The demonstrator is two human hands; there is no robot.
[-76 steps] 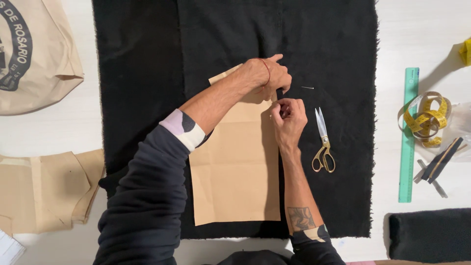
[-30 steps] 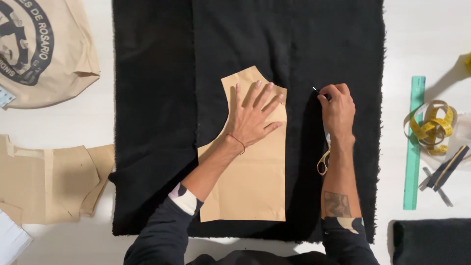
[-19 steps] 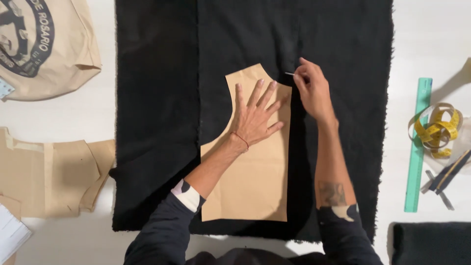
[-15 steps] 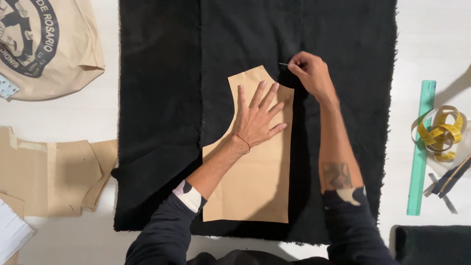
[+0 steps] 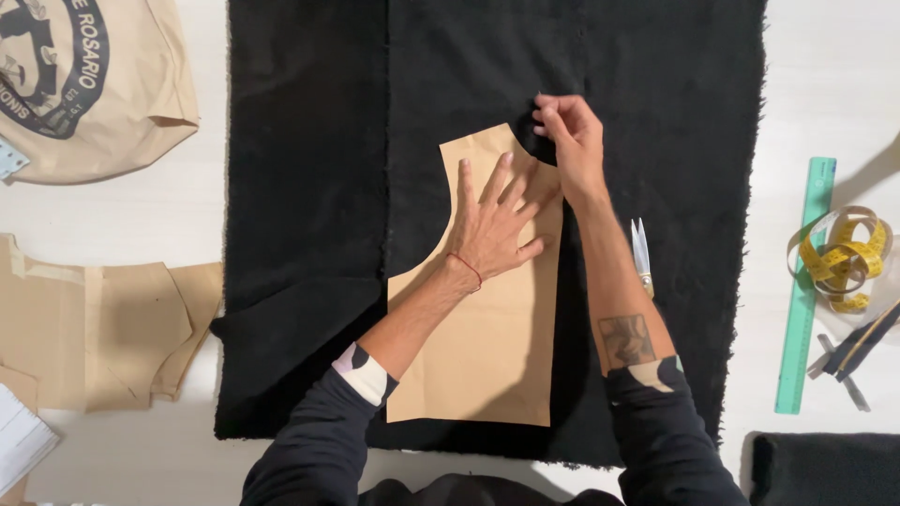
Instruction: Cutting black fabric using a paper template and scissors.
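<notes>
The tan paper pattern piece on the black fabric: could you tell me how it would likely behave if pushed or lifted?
The tan paper pattern piece looks thin and flat, so it would probably flop when lifted. The left hand presses it flat, suggesting it could shift on the fuzzy black fabric. The right hand works at its top edge.

The left hand (image 5: 492, 220) is lying flat, palm down, with its fingers spread and pointing up and away from the body. Its forearm is reaching in diagonally from the lower left, bare from the wrist to a pushed-up dark sleeve, a thin red band circling the wrist. The right hand (image 5: 570, 141) is sitting just beyond the left fingertips, its fingers curled together in a pinch. The right forearm is running nearly straight up, showing a tattoo near the sleeve.
</notes>
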